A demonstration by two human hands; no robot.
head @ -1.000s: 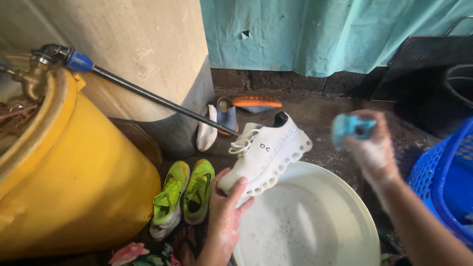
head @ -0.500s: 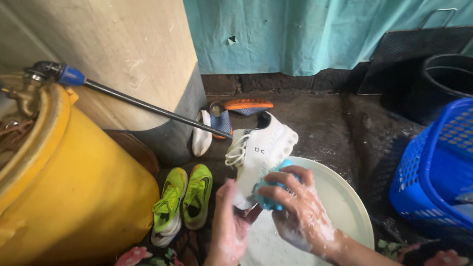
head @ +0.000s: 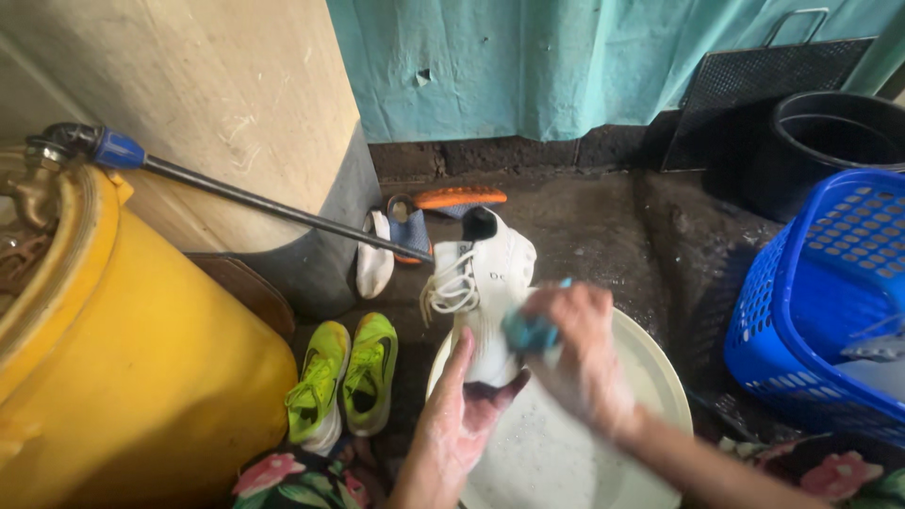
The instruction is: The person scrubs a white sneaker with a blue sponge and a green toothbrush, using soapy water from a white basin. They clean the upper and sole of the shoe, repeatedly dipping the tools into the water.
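My left hand [head: 459,421] grips the toe end of a white sneaker [head: 485,283] with white laces, held upright over a pale round basin [head: 650,368] of soapy water. My right hand [head: 580,353], wet and foamy, is shut on a small blue scrubbing brush [head: 528,332] and presses it against the side of the sneaker. Both hands are blurred by motion.
A large yellow barrel [head: 123,368] stands at the left with a dark hose rod [head: 255,203] over it. A neon-green pair of shoes [head: 344,377] lies beside the basin. More footwear [head: 415,226] rests by the wall. A blue laundry basket [head: 830,302] and a black tub [head: 830,141] are at the right.
My right hand came in from the right with the brush and now rubs it on the sneaker. The sneaker has turned more upright in my left hand.
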